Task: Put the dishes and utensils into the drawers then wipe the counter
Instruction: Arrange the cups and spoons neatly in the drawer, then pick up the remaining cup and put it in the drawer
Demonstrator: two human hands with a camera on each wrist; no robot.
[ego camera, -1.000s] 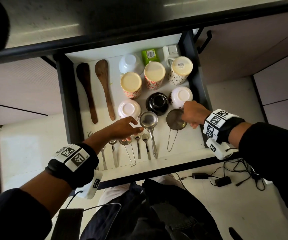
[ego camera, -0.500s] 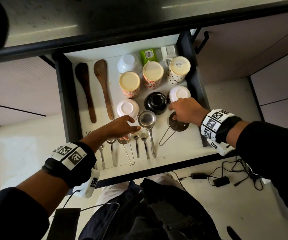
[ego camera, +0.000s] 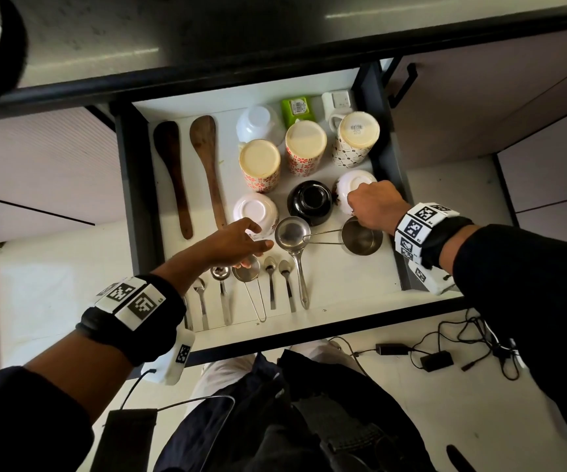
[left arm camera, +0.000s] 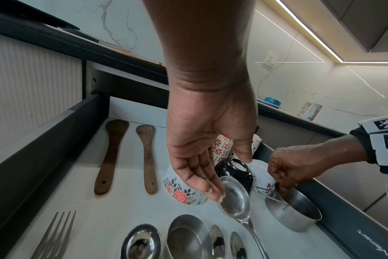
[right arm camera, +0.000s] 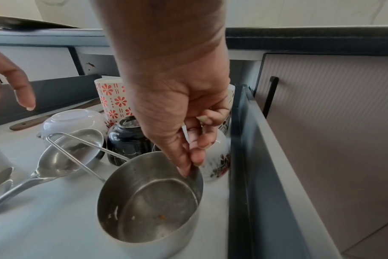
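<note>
Since a second ago the steel cup (right arm camera: 148, 198) has turned, so its wire handle now points left, over the ladle (ego camera: 292, 233), not toward the drawer front. Nearest lie the spoons (ego camera: 270, 267) in a row. Above them the left hand (ego camera: 238, 241) hovers with relaxed fingers, holding nothing. Further right, the right hand (ego camera: 372, 207) pinches the cup's rim; the cup stands inside the drawer (ego camera: 389, 172). I judge the putting-away step is nearly finished. Next: release the cup, clear the ladle, then the worktop (ego camera: 139, 39) needs wiping.
</note>
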